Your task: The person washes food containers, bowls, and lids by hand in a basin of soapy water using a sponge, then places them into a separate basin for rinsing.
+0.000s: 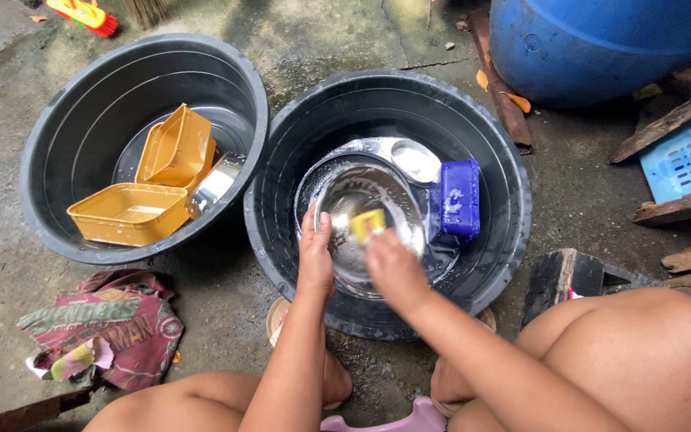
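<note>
My left hand [314, 258] grips the near rim of a shiny steel bowl [365, 200] held inside the right black basin [505, 232]. My right hand [392, 266] presses a yellow sponge [367, 224] against the bowl's inner surface. Beside the bowl a blue plastic container [460, 198] stands on edge, and behind it lies a steel tray with a small round dish [415, 158]. Soapy water wets the basin's bottom.
The left black basin [57, 128] holds yellow plastic boxes [131, 212] and a steel piece [217, 182]. A crumpled printed cloth [109, 324] lies at front left. A blue barrel [601, 44], a light blue crate [688, 156] and wooden planks [681, 208] stand at right.
</note>
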